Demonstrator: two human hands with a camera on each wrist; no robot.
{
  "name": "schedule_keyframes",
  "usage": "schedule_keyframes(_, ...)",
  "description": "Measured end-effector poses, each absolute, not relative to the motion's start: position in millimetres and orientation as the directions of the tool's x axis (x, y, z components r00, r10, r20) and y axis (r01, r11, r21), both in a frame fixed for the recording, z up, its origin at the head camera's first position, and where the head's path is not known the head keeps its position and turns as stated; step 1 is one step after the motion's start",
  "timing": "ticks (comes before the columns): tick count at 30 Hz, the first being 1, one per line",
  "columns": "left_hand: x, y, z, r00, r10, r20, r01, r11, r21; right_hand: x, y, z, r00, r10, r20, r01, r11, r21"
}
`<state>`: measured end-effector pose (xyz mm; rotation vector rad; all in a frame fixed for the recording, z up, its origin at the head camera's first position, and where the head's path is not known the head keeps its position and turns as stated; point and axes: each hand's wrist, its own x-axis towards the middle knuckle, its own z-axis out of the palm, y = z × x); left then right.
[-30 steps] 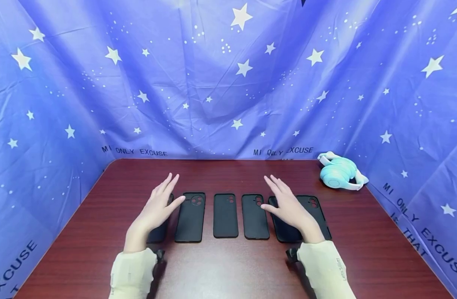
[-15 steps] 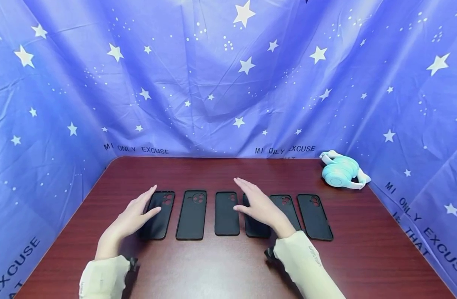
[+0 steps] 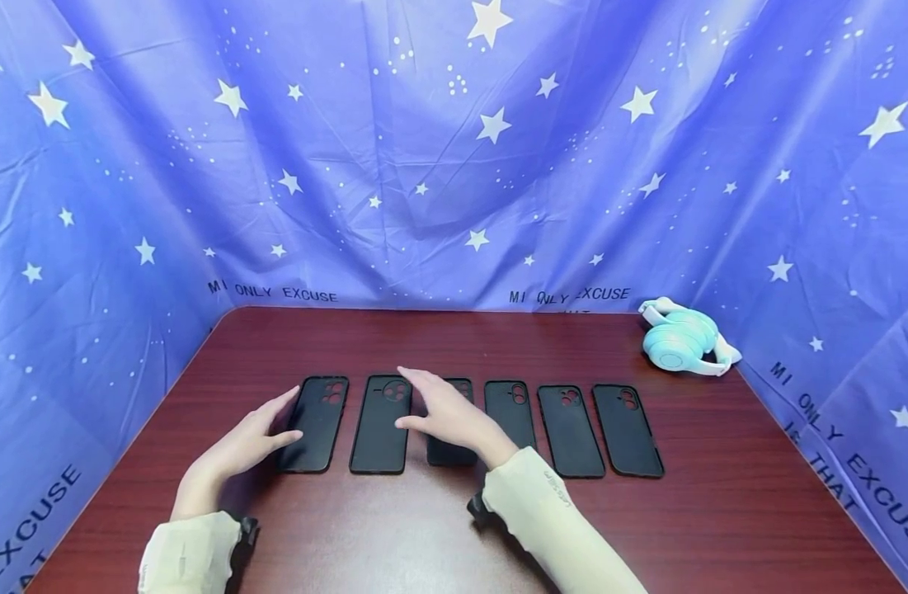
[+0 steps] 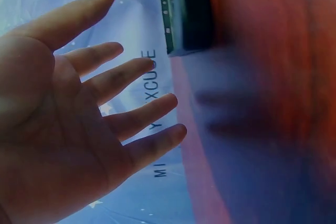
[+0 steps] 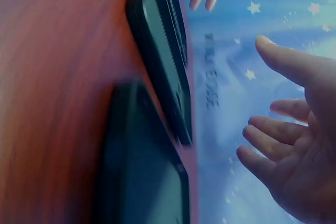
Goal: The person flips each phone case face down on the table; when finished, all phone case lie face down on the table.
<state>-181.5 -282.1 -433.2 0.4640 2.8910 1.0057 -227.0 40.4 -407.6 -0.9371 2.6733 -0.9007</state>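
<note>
Several black phone cases lie in a row on the table, their camera cutouts toward the far edge. My left hand (image 3: 238, 445) is at the left side of the leftmost case (image 3: 322, 425), fingers extended and thumb overlapping its edge. Its palm (image 4: 68, 124) holds nothing in the left wrist view. My right hand (image 3: 454, 417) hovers over the third case (image 3: 449, 452) and partly hides it. Its fingertips and thumb overlap the right edge of the second case (image 3: 378, 437). Spread and relaxed, the right fingers (image 5: 278, 129) hold nothing in the right wrist view.
To the right the row goes on with a fourth case (image 3: 509, 412), a fifth case (image 3: 571, 437) and a last case (image 3: 628, 433). Light-blue headphones (image 3: 679, 340) lie at the table's back right corner. A blue star-patterned curtain (image 3: 394, 165) surrounds the dark red table (image 3: 394, 536).
My right hand has swept left along the row, from the two rightmost cases to the third. The left hand has moved left and lower, uncovering the leftmost case. The cases stay in place.
</note>
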Motion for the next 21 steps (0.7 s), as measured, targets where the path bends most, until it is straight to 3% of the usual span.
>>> schedule_keyframes(10, -183.1, -287.4, -440.8, -0.964, 0.261, 0.044, 0.234, 0.764, 0.602, -222.4, -16.6, -422.8, -0.774, -0.633, -0.016, -0.484, 0.607, -0.63)
schedule_keyframes(21, -181.9, -291.3, -446.5, -0.962, 0.269, 0.055, 0.248, 0.762, 0.598, -211.4, -67.3, -438.1, -0.827, -0.556, -0.09, -0.373, 0.661, -0.652)
